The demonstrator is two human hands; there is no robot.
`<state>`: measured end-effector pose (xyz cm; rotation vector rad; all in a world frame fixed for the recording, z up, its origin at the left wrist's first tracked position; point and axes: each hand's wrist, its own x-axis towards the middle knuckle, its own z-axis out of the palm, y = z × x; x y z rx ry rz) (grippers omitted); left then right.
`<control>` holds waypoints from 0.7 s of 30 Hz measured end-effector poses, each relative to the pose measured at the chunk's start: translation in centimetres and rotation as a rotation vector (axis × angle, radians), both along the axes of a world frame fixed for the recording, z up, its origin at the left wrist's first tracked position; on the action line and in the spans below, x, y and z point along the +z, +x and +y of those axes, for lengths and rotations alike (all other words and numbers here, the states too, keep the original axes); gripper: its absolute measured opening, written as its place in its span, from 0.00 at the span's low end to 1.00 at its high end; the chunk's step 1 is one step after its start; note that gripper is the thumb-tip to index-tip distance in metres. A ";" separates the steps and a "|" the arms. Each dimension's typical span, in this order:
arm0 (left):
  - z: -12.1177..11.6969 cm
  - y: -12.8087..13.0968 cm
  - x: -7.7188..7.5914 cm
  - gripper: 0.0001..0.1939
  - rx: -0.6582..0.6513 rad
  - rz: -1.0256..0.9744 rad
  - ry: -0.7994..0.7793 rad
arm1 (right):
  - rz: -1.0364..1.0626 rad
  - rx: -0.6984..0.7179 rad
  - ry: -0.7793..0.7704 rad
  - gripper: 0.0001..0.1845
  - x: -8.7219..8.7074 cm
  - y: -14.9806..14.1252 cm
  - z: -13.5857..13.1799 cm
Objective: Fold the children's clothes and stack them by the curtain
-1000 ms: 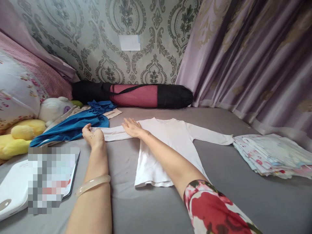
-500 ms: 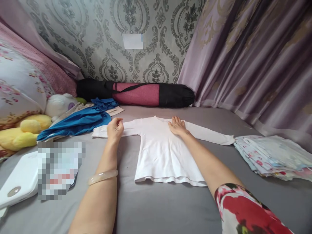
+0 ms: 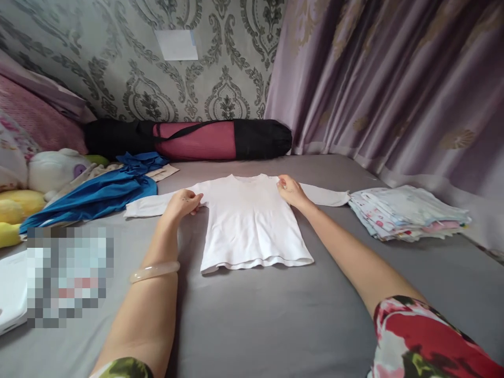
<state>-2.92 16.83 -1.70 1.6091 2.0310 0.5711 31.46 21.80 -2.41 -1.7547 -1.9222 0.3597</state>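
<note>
Where the white shirt (image 3: 252,226) lies: between left hand (image 3: 184,202) and right hand (image 3: 293,191).
Left: curled at underarm, cannot tell whether pinching.
Right: pinching shirt's shoulder.

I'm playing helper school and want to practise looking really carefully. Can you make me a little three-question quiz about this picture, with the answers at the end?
1. True or false: the white shirt is folded up into a small square.

2. Which of the person's hands is nearer the pile of folded cloths?
A) left
B) right
C) both the same

3. Fill in the gap: the long bag at the back is black and ____.

Key:
1. False. It lies spread out on the grey sheet.
2. B, the right hand, which is at the shirt's shoulder.
3. pink
</note>
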 end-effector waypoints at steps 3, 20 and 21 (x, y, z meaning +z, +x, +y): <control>0.0 0.9 0.6 0.19 0.088 -0.090 -0.172 | -0.059 -0.014 -0.118 0.17 0.4 2.7 -3.8; -7.3 5.8 2.7 0.20 -0.120 -0.055 -0.415 | -0.311 0.061 -0.390 0.19 2.5 3.3 -16.9; -8.0 5.8 2.6 0.21 -0.113 -0.081 -0.403 | -0.310 0.067 -0.385 0.18 2.4 3.4 -17.0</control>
